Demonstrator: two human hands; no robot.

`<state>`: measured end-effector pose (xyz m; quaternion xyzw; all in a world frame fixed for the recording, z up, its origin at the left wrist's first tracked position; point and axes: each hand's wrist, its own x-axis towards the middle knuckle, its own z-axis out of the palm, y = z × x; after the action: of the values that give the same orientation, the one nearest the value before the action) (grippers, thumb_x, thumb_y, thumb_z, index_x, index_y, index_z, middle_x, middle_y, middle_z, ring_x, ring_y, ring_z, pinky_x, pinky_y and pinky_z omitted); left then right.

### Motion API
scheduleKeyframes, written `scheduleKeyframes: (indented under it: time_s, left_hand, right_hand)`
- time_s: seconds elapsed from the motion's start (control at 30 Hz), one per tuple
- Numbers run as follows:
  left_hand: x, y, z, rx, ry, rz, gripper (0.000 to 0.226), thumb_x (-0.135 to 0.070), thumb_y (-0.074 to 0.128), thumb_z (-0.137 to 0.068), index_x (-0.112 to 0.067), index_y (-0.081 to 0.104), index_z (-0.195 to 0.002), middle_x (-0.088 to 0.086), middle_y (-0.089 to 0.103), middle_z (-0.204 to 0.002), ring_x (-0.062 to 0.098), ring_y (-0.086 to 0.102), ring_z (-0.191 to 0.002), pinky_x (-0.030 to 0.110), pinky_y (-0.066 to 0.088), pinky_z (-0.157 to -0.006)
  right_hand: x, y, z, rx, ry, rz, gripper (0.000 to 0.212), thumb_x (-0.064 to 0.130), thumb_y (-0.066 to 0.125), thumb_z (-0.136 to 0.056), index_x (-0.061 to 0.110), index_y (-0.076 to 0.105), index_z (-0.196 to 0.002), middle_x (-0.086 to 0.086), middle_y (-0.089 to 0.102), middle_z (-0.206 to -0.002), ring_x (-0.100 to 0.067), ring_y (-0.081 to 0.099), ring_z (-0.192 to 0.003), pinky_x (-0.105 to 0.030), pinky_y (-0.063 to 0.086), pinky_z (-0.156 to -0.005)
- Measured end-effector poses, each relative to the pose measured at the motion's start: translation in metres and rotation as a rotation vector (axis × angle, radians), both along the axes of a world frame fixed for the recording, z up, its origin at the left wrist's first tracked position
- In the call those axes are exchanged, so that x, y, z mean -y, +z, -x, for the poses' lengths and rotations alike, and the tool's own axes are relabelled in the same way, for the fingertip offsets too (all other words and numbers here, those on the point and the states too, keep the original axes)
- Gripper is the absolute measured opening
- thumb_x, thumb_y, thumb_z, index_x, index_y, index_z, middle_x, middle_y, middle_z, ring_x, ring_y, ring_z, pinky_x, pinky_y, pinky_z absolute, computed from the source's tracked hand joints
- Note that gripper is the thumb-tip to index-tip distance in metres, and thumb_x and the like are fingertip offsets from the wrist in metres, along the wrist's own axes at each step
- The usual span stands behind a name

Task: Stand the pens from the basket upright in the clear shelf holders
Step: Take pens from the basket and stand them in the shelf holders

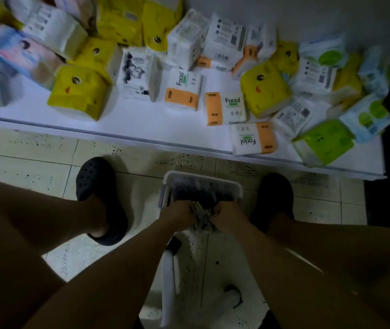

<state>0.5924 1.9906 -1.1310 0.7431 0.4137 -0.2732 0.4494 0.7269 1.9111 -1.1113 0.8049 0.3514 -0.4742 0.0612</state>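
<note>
While the left hand (177,211) and right hand (228,213) are curled round one bundle of pens (202,216) from either side, at the near end of the basket (203,176), more pens lie dark inside it. Judgement: keep the bundle small, square its ends, and lift straight up clear of the rim. Beyond the basket, a low white shelf (165,129) carries scattered tissue packs (81,91). Dark shoes (99,184) flank the basket. No clear holders are visible, so the destination is unconfirmed.

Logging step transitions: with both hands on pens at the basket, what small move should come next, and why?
Probably lift the pens out of the basket: left hand and right hand both grip one bundle over it; no clear holder is in view.
</note>
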Motion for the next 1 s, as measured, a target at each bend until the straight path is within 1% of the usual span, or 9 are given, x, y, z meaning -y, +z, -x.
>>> scheduleKeyframes:
  time_s: [0.07,0.13,0.23,0.4,0.53,0.63,0.7,0.83,1.0]
  left_hand:
    - [0.007,-0.010,-0.005,0.002,-0.011,-0.013,0.046,-0.027,0.051,-0.095,-0.023,0.045,-0.141,0.010,0.049,-0.139,0.031,0.049,-0.123,0.037,0.043,-0.098]
    - [0.013,-0.020,-0.006,0.008,-0.036,-0.043,0.052,-0.033,0.050,-0.096,-0.026,0.037,-0.146,0.013,0.035,-0.149,0.034,0.038,-0.133,0.036,0.036,-0.105]
    - [0.019,-0.029,-0.003,-0.049,-0.172,-0.166,0.062,-0.046,0.049,-0.093,-0.034,0.026,-0.149,0.016,0.021,-0.151,0.042,0.028,-0.136,0.046,0.034,-0.110]
    - [0.016,-0.023,-0.014,-0.056,-0.134,-0.073,0.055,-0.036,0.051,-0.090,-0.025,0.040,-0.143,0.015,0.039,-0.141,0.034,0.039,-0.126,0.044,0.042,-0.102]
    - [0.017,-0.013,-0.015,-0.027,0.080,-0.181,0.026,-0.027,0.057,-0.090,-0.013,0.068,-0.110,0.007,0.066,-0.109,0.024,0.061,-0.104,0.029,0.045,-0.077]
    - [0.017,-0.010,-0.009,-0.012,0.230,-0.209,0.021,-0.019,0.054,-0.093,-0.005,0.070,-0.091,0.011,0.070,-0.090,0.026,0.067,-0.088,0.026,0.044,-0.066]
    - [0.013,-0.009,-0.006,-0.016,0.338,-0.200,0.024,-0.018,0.053,-0.094,-0.004,0.069,-0.083,0.012,0.069,-0.085,0.025,0.067,-0.081,0.029,0.050,-0.067]
    - [0.007,-0.008,-0.004,0.012,0.498,-0.136,0.017,-0.009,0.057,-0.090,-0.008,0.073,-0.096,0.008,0.070,-0.099,0.019,0.063,-0.087,0.026,0.052,-0.078]
    - [0.005,0.002,-0.001,0.117,0.737,0.031,0.037,-0.007,0.063,-0.085,-0.015,0.049,-0.118,0.004,0.057,-0.111,0.023,0.056,-0.102,0.040,0.052,-0.091]
  right_hand:
    - [-0.001,-0.003,-0.006,0.005,0.040,0.034,0.024,0.012,0.047,-0.095,0.010,0.060,-0.075,-0.007,0.055,-0.073,-0.018,0.048,-0.063,-0.025,0.042,-0.056]
    - [-0.003,-0.008,-0.010,-0.032,0.076,0.046,0.022,0.010,0.046,-0.096,0.006,0.068,-0.100,-0.012,0.064,-0.097,-0.025,0.060,-0.083,-0.032,0.053,-0.072]
    - [-0.002,-0.014,-0.003,-0.094,0.184,0.121,0.028,0.018,0.051,-0.097,0.011,0.061,-0.121,-0.010,0.060,-0.121,-0.030,0.057,-0.112,-0.033,0.047,-0.092]
    - [0.004,-0.028,0.011,0.015,0.296,0.180,0.050,0.038,0.046,-0.097,0.017,0.043,-0.143,-0.014,0.045,-0.142,-0.036,0.038,-0.129,-0.042,0.034,-0.108]
    - [0.002,-0.025,0.012,-0.031,0.155,0.120,0.037,0.029,0.052,-0.096,0.006,0.060,-0.124,-0.015,0.058,-0.124,-0.031,0.054,-0.115,-0.037,0.046,-0.098]
    - [0.003,-0.025,0.013,-0.031,0.049,0.101,0.027,0.022,0.051,-0.096,0.001,0.067,-0.104,-0.011,0.061,-0.093,-0.030,0.060,-0.104,-0.032,0.049,-0.083]
    - [0.002,-0.026,0.013,-0.003,0.025,0.127,0.025,0.021,0.053,-0.096,0.001,0.068,-0.099,-0.012,0.064,-0.094,-0.028,0.062,-0.101,-0.028,0.045,-0.074]
    - [0.001,-0.026,0.014,0.108,-0.023,0.046,0.018,0.013,0.056,-0.094,0.000,0.069,-0.094,-0.015,0.070,-0.100,-0.025,0.066,-0.092,-0.026,0.046,-0.065]
    - [-0.002,-0.021,0.007,0.075,-0.202,-0.044,0.025,0.016,0.057,-0.094,0.000,0.056,-0.113,-0.016,0.062,-0.109,-0.031,0.061,-0.102,-0.030,0.046,-0.073]
